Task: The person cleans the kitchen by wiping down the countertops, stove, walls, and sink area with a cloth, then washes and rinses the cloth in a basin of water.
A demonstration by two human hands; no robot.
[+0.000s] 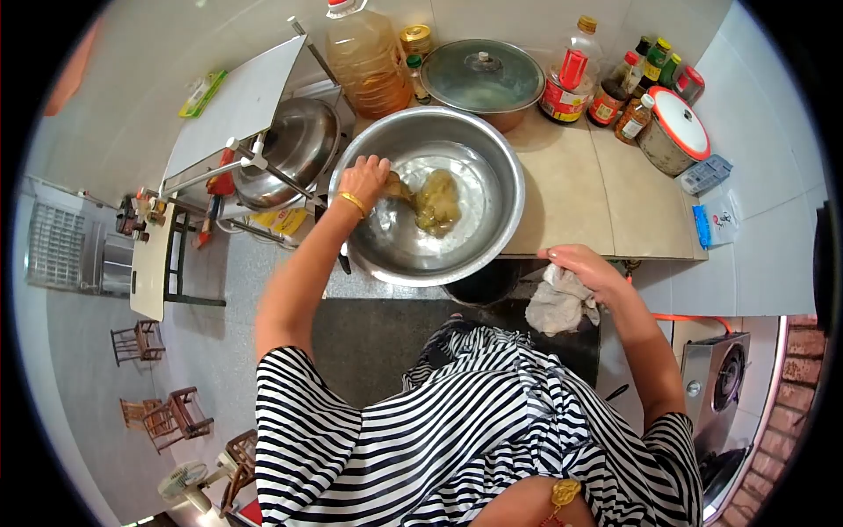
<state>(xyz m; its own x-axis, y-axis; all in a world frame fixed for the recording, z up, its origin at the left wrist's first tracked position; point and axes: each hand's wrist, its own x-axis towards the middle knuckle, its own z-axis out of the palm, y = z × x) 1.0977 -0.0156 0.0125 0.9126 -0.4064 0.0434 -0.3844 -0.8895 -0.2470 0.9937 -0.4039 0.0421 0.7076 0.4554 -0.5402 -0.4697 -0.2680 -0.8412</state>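
My left hand, with a gold bracelet at the wrist, is inside a large metal basin, near its left wall. Its fingers are closed on a brownish piece that looks like pickled vegetable; the grip is partly hidden. Beside it on the basin floor lies a wet, yellow-green clump of the same look. Off the counter's front edge, my right hand grips a crumpled whitish cloth, which hangs below the fingers.
A lidded pot and a big oil jug stand behind the basin. Sauce bottles and a white-lidded pot line the right back. A rack is at left; a black bucket sits below the counter.
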